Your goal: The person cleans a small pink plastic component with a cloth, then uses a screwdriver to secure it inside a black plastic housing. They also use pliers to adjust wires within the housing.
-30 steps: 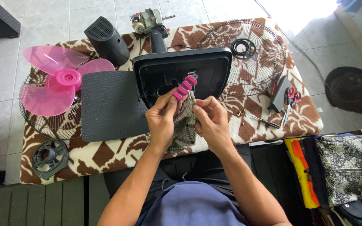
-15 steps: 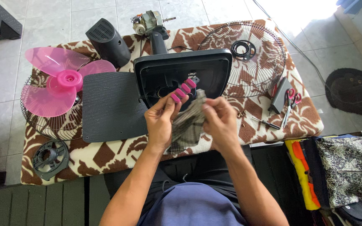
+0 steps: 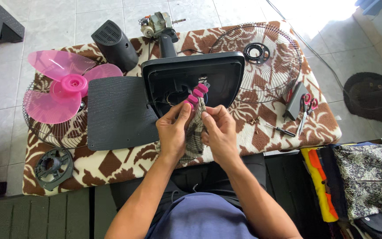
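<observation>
left hand [image 3: 173, 132]: closest to the camera, fingers curled tight around a grey checked cloth [image 3: 194, 135], thumb and forefinger pinching up by the pink push-button switch [image 3: 195, 96].
right hand [image 3: 219, 132]: just beside the left, fingertips closed on the cloth's upper edge, touching the switch block from the right.
pink push-button switch: held up between both hands, a row of pink keys tilted up to the right, over the open fan base [image 3: 193, 79]; whether it hangs on wires is hard to make out.
cloth: bunched between the palms, draping down toward the lap.
black base plate [image 3: 120, 113]: flat on the patterned table cover [image 3: 111, 166], left of the hands.
right side: scissors [image 3: 307, 106] and a screwdriver [image 3: 280, 129] near the table edge.
left side: pink fan blade [image 3: 65, 88] on a wire guard.
far edge: second wire guard [image 3: 257, 55], fan motor [image 3: 158, 24], black motor cover [image 3: 116, 44].
</observation>
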